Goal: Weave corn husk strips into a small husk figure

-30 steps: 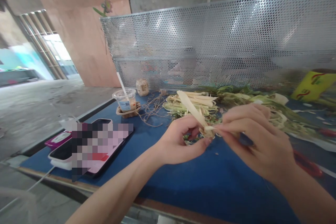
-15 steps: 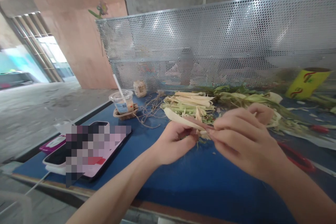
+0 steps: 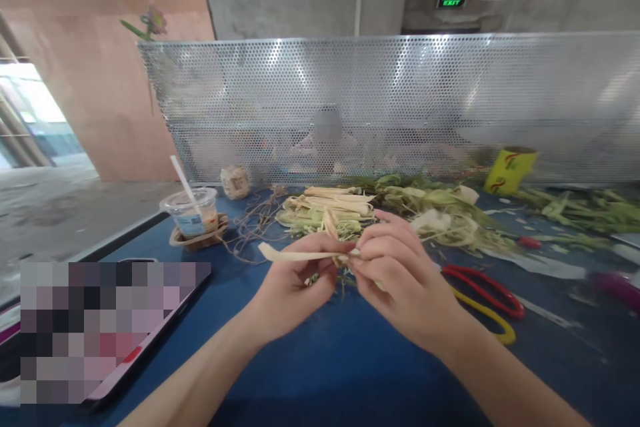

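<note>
My left hand (image 3: pixel 297 283) and my right hand (image 3: pixel 403 277) meet over the table's middle, fingertips pinched together. Between them is a narrow, pale corn husk strip (image 3: pixel 295 256), its free end pointing left past my left hand. A small bunched husk piece (image 3: pixel 341 260) shows at the fingertips, partly hidden by my fingers. Just beyond lies a pile of pale and green corn husks (image 3: pixel 330 203). To the right of my right hand rest scissors (image 3: pixel 516 307) with one red and one yellow handle loop.
A lidded cup with a straw (image 3: pixel 190 220) sits in a cardboard holder, beside tangled twine (image 3: pixel 255 220) and a twine ball (image 3: pixel 235 182). A blurred-out device (image 3: pixel 150 340) lies left. Green husks (image 3: pixel 430 200), a yellow roll (image 3: pixel 507 171) and a perforated metal screen (image 3: pixel 350 80) are behind.
The view has turned right, so things on the table appear farther left. The husk strip now lies nearly level, pointing left, and both hands stay pinched together on it.
</note>
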`<state>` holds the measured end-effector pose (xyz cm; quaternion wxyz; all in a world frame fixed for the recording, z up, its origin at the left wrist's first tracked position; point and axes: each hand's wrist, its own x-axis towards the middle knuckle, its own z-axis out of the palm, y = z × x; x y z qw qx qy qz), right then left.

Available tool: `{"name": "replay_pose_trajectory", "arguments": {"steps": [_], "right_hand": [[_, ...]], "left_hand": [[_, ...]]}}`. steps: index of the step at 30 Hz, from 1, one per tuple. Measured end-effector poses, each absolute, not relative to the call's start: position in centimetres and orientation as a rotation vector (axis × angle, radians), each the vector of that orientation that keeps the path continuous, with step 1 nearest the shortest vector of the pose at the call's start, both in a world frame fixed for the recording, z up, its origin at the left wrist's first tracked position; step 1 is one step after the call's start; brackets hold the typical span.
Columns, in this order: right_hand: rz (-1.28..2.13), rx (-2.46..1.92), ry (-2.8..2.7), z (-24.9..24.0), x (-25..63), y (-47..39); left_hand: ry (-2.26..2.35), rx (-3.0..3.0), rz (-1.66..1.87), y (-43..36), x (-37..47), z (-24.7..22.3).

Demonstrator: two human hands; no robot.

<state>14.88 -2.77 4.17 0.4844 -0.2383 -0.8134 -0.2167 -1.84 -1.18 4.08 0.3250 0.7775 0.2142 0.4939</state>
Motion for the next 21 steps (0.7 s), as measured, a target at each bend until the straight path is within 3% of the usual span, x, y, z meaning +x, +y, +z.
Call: {"name": "replay_pose_trajectory", "arguments": {"steps": [4, 21], "right_hand": [[-0.298, -0.548, -1.973, 4.2, 14.9, -2.5], [-0.247, -0.554, -1.91, 3.9, 14.9, -2.0]], "left_hand": [[0.519, 1.958, 1.279, -1.0, -2.1, 4.0], [0.683, 1.824, 1.187, -0.4, -1.0, 4.5]]}}
